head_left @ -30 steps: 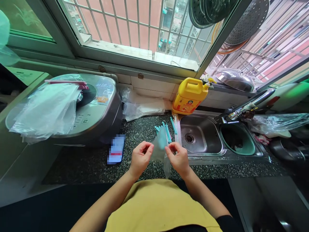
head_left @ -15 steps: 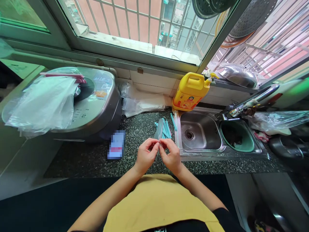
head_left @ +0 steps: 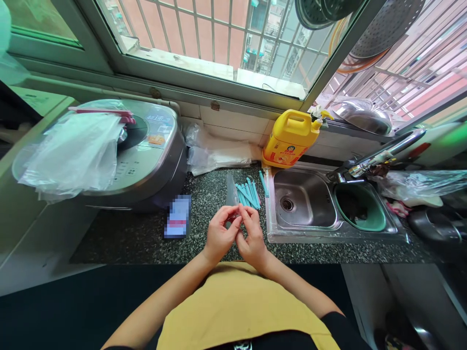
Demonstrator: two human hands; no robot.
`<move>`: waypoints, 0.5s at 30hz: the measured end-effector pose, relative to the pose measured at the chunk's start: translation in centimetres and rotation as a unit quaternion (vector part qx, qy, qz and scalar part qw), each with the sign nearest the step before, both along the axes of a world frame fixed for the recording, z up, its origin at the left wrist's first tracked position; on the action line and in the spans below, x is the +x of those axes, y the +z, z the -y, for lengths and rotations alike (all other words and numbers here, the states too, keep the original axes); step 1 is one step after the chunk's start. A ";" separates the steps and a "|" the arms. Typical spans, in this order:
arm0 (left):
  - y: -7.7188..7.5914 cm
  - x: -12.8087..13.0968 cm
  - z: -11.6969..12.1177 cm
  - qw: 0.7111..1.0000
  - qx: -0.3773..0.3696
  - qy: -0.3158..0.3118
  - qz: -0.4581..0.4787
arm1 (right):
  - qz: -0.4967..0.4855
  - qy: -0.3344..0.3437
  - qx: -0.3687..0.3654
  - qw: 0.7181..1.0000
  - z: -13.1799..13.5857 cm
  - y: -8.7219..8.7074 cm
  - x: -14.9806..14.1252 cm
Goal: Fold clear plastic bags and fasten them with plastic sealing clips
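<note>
Between my two hands is a small clear plastic bag (head_left: 231, 189), its free end standing up beyond my fingertips. My left hand (head_left: 221, 232) pinches it with thumb and forefinger. Pressed against those fingers, my right hand (head_left: 252, 238) is closed on the same bag; its lower part is hidden behind the fingers. Just beyond my hands, several turquoise sealing clips (head_left: 248, 193) lie in a loose pile on the dark speckled counter (head_left: 204, 194). One more turquoise clip (head_left: 263, 183) rests apart, along the sink's left edge.
A phone (head_left: 177, 217) lies left of my hands. A rice cooker (head_left: 153, 165) carries clipped plastic bags (head_left: 73, 150). More bags (head_left: 219, 154) lie by the wall. Right are a yellow detergent jug (head_left: 291, 138), a steel sink (head_left: 302, 194) and a green basin (head_left: 379, 214).
My hands, apart with the bag stretched between them a second ago, have come together. The bag is now gathered at my fingertips, and its free end has shifted left.
</note>
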State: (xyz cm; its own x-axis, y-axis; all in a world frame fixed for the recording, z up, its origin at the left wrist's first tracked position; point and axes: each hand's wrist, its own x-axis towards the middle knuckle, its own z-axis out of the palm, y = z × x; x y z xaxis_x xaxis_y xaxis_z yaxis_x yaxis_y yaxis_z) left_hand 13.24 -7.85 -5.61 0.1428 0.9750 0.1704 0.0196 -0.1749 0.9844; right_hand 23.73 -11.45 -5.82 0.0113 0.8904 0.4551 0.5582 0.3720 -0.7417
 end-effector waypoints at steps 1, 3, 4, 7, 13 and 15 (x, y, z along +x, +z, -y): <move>0.0 -0.1 0.0 1.000 0.002 0.002 -0.004 | 0.001 0.001 -0.006 1.000 0.1 0.0 -0.1; 0.1 -0.2 0.0 1.000 0.002 0.007 -0.007 | 0.007 0.006 -0.016 1.000 0.2 0.1 -0.2; 0.2 -0.2 0.0 1.000 -0.001 0.009 -0.006 | 0.011 0.010 -0.020 1.000 0.2 0.1 -0.3; 0.5 -0.4 0.1 1.000 -0.009 0.009 -0.003 | 0.025 0.017 -0.029 0.999 0.3 -0.2 -0.8; 0.9 -2.1 -0.6 0.997 0.030 0.029 -0.058 | 0.058 0.040 -0.024 0.997 0.7 -0.1 -0.8; 1.3 -3.6 -1.0 0.994 0.056 0.027 -0.090 | 0.065 0.044 -0.001 0.997 -0.1 0.6 0.4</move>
State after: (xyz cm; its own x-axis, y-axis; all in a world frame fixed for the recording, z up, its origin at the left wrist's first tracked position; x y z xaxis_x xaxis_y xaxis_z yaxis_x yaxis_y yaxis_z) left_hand 9.68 -6.86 -4.33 0.1290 0.9586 0.2540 0.2069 -0.2765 0.9385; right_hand 24.11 -11.36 -5.20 -0.1259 0.8861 0.4461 0.6140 0.4228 -0.6665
